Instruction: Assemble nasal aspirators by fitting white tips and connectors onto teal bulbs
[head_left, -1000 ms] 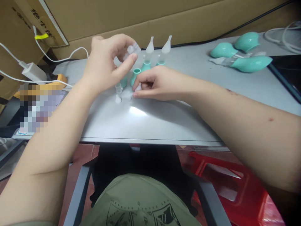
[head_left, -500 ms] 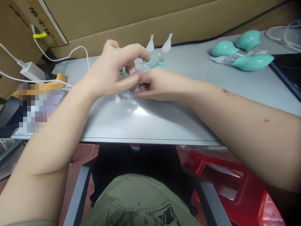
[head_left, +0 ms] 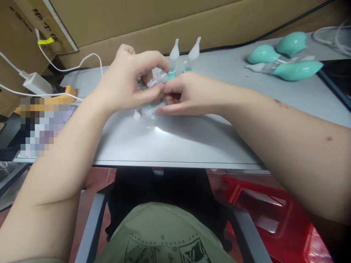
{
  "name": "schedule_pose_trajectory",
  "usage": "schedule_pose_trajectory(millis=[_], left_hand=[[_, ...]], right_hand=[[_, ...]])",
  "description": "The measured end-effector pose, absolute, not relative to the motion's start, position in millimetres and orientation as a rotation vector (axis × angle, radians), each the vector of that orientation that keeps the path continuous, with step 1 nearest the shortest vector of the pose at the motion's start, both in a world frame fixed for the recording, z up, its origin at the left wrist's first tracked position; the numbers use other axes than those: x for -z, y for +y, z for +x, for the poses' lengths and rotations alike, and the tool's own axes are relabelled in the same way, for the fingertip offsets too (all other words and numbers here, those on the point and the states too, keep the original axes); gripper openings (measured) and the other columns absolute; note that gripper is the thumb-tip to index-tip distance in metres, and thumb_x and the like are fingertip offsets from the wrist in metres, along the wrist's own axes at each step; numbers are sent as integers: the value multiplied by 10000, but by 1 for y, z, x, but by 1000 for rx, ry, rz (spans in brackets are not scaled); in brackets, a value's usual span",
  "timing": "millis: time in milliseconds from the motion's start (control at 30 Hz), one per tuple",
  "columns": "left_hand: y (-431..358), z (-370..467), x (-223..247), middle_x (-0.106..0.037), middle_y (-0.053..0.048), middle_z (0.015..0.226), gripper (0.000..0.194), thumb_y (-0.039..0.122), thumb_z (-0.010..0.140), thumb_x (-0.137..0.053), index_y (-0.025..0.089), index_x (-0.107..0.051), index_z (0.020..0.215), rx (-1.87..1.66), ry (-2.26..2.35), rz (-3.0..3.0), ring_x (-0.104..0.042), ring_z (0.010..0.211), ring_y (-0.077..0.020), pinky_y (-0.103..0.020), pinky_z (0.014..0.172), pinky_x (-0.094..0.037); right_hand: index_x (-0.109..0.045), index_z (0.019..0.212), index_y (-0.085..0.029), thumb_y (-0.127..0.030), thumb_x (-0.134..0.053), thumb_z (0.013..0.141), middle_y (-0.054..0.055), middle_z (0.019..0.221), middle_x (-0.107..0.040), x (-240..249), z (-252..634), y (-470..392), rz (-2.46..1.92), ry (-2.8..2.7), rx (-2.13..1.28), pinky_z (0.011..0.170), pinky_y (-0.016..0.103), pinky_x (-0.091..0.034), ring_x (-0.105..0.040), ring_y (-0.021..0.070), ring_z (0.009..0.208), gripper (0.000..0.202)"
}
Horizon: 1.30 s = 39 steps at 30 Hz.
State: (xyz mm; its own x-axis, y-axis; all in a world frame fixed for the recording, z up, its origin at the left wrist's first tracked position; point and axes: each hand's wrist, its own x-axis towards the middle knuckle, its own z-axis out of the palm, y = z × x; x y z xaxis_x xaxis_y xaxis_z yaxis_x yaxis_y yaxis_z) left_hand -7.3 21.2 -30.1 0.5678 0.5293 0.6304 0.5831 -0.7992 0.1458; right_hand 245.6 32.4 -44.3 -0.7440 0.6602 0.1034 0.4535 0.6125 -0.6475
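My left hand (head_left: 131, 78) is closed, with a short clear plastic tube (head_left: 157, 79) tilted between thumb and forefinger. Close against it, my right hand (head_left: 183, 95) has its fingers curled by the tube's lower end; whatever they pinch is hidden. Behind the hands, two upright pieces with soft white nozzle tips (head_left: 174, 51) (head_left: 194, 50) stand on teal bases (head_left: 187, 68). Part of another teal piece (head_left: 141, 86) shows behind my left fingers. On the table in front lies a small white cone-shaped tip (head_left: 137, 114), with tiny clear bits (head_left: 150, 114) beside it.
Several teal bulbs (head_left: 298, 71), one with a clear tube and white nozzle, lie at the back right of the grey table (head_left: 175, 146). A white charger (head_left: 38, 84) with cables and a phone-like object (head_left: 52, 128) are at left. A red stool (head_left: 290, 215) stands below.
The clear tube has tilted and shows more plainly between my left fingers. My right hand has shifted up slightly, and its fingers remain curled.
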Motion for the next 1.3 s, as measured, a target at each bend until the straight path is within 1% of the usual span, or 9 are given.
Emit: schedule_pose_trajectory(millis=[133, 267, 333, 567, 667, 800, 1000, 1133, 1300], left_hand=[[18, -6, 25, -783, 48, 753, 162, 438, 938, -870, 355, -811, 1064, 1045, -1087, -2684, -763, 741, -266, -611, 1088, -622], [19, -4, 23, -725, 52, 691, 163, 398, 839, -855, 347, -759, 960, 1198, -1097, -2705, -712, 653, -254, -492, 778, -617], [21, -4, 24, -701, 58, 679, 204, 359, 779, -855, 334, -730, 938, 1255, -1066, -2721, -685, 626, -239, -458, 714, -577], [20, 0, 25, -688, 60, 666, 256, 272, 715, -836, 357, -659, 879, 1241, -1171, -2721, -687, 599, -277, -483, 716, -564], [18, 2, 25, -707, 59, 662, 231, 287, 711, -805, 373, -649, 857, 1221, -1185, -2722, -689, 596, -293, -505, 710, -568], [15, 3, 23, -779, 34, 734, 166, 347, 777, -781, 374, -631, 842, 1113, -1269, -2775, -753, 674, -319, -541, 731, -574], [15, 3, 22, -814, 7, 775, 156, 380, 821, -797, 373, -641, 833, 1059, -1299, -2768, -797, 723, -343, -569, 705, -592], [14, 3, 22, -818, 3, 785, 155, 408, 832, -800, 377, -648, 832, 1033, -1311, -2813, -781, 728, -341, -569, 716, -587], [11, 3, 22, -787, -14, 768, 139, 425, 849, -787, 365, -663, 859, 1094, -1253, -2877, -753, 701, -327, -547, 713, -583]], right_hand=[[-706, 943, -202, -259, -866, 1022, 33, 839, -667, 41, 246, 29, -838, -2264, -925, 769, 357, -408, -550, 165, 793, 187], [-647, 918, -233, -216, -897, 979, 27, 855, -683, 40, 242, 27, -796, -2053, -999, 748, 345, -469, -607, 161, 786, 257], [-643, 924, -243, -247, -927, 981, 21, 843, -701, 41, 241, 27, -779, -2010, -1034, 738, 331, -506, -664, 166, 786, 290], [-661, 918, -258, -452, -1031, 972, 5, 826, -730, 50, 236, 32, -713, -1940, -982, 739, 291, -588, -745, 165, 804, 421], [-653, 916, -260, -475, -1009, 971, 30, 869, -747, 49, 235, 30, -741, -1940, -937, 770, 320, -598, -735, 183, 832, 420], [-632, 970, -252, -510, -961, 976, 78, 1007, -794, 42, 238, 23, -844, -2034, -898, 870, 379, -599, -739, 224, 931, 418], [-634, 1004, -263, -583, -919, 963, 99, 1047, -812, 40, 237, 23, -924, -2075, -836, 881, 433, -605, -731, 278, 992, 431], [-619, 1005, -252, -583, -915, 968, 115, 1104, -812, 40, 237, 26, -912, -2107, -805, 877, 430, -592, -711, 273, 1007, 446], [-605, 978, -234, -498, -932, 963, 104, 1073, -766, 40, 238, 25, -813, -2080, -811, 874, 408, -557, -666, 223, 925, 420]])
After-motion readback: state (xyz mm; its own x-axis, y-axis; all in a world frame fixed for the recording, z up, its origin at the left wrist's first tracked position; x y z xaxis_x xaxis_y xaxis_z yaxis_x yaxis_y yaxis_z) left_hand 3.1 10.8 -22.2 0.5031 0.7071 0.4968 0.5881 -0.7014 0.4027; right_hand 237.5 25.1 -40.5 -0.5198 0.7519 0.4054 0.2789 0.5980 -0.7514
